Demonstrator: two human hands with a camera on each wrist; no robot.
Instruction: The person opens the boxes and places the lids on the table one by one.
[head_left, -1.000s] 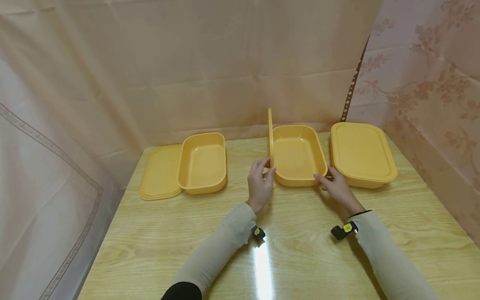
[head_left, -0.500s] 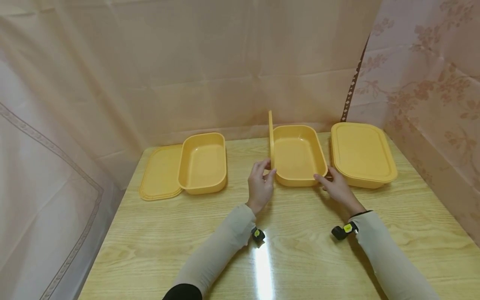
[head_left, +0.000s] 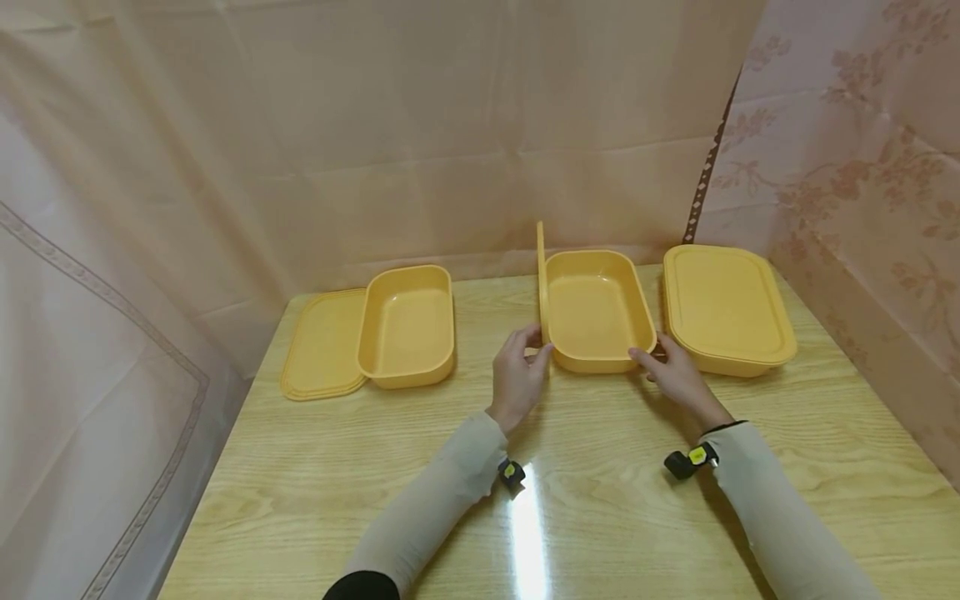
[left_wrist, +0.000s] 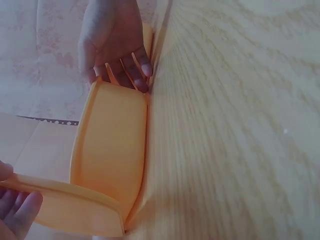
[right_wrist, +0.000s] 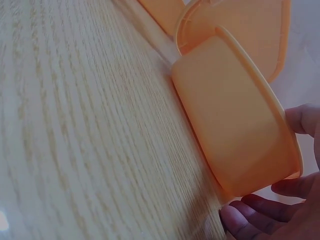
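A yellow lid (head_left: 542, 279) stands on edge, upright, against the left side of an open yellow food container (head_left: 600, 312) in the middle. My left hand (head_left: 519, 379) pinches the lid's near edge, thumb on one face and fingers on the other, as the left wrist view shows at the lid (left_wrist: 75, 210). At the container's near right corner is my right hand (head_left: 678, 385). Its thumb lies on the rim and its fingers curl round the corner; in the right wrist view the container wall (right_wrist: 225, 115) is seen beside these fingers (right_wrist: 270, 207).
To the right stands a third container with its lid (head_left: 727, 304) on. On the left, another open container (head_left: 406, 329) partly overlaps a flat lid (head_left: 318, 346). All rest on the wooden table (head_left: 600, 500); a curtain (head_left: 412, 150) hangs behind.
The upright lid's top has dropped slightly, and my left hand has shifted a little toward me along its edge. My right hand and the containers have stayed in place.
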